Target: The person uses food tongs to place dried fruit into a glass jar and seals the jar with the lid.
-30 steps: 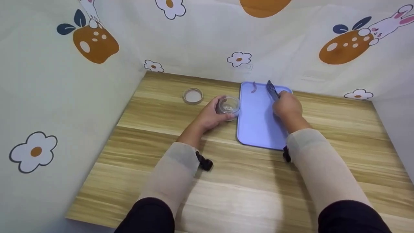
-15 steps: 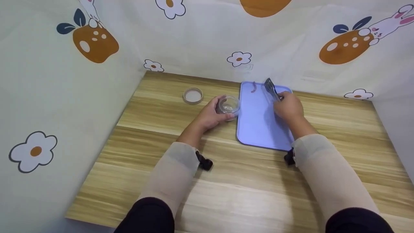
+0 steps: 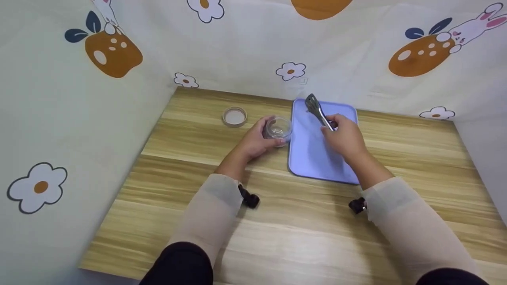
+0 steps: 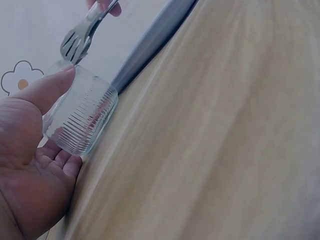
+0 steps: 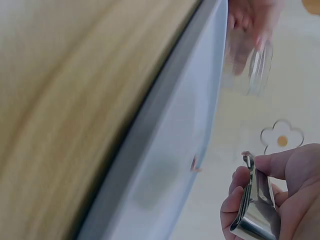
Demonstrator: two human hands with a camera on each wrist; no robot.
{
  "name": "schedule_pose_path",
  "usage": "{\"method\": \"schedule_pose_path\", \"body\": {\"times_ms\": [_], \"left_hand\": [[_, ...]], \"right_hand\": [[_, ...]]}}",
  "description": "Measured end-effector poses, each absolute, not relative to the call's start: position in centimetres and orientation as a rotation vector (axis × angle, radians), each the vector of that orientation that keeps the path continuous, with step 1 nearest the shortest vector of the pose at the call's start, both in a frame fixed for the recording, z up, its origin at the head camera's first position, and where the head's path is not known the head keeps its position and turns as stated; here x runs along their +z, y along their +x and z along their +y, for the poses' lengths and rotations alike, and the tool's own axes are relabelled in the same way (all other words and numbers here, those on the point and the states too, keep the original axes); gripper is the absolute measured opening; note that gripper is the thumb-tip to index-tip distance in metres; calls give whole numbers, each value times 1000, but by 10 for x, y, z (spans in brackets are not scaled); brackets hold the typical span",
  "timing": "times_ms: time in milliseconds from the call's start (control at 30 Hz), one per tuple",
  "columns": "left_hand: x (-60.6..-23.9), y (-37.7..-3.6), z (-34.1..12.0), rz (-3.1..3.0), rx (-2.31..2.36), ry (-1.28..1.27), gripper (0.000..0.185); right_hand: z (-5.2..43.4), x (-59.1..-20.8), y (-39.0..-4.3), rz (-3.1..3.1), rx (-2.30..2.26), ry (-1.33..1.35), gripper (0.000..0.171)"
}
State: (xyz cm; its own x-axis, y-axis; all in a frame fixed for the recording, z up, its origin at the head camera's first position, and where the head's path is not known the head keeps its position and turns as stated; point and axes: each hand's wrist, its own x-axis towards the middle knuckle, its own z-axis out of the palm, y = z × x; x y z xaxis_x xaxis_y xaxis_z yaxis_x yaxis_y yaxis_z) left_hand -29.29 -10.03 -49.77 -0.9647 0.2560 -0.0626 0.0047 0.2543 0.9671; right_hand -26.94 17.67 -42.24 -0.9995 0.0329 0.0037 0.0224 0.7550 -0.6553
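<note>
My left hand (image 3: 255,138) grips a clear glass jar (image 4: 82,112) with ribbed sides, standing against the tray's left edge. Reddish specks show through its glass; I cannot tell whether they lie inside. In my right hand (image 3: 344,136) is a pair of metal tongs (image 3: 315,107) with slotted heads, held above the far-left part of the blue tray (image 3: 309,158). A thin pinkish-brown strip (image 5: 194,163) lies on the tray in the right wrist view; the head view does not show it clearly. At the tongs' tip is a small brownish bit (image 5: 245,153).
A round lid (image 3: 234,117) lies on the wooden table (image 3: 190,134), left of the jar. Patterned cloth walls (image 3: 237,51) close off the back and both sides. Each wrist bears a small black device (image 3: 248,198).
My right hand has moved left and slightly nearer, bringing the tongs from the tray's right side over its far-left corner. The strip there is now covered in the head view. The left hand stays put.
</note>
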Motion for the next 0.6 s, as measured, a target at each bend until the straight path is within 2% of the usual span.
{"method": "schedule_pose_path", "body": {"times_ms": [600], "left_hand": [[-497,-292,-100,2330,1760,232,93]], "right_hand": [[141,-417,-225,-2928,1192,171,37]]}}
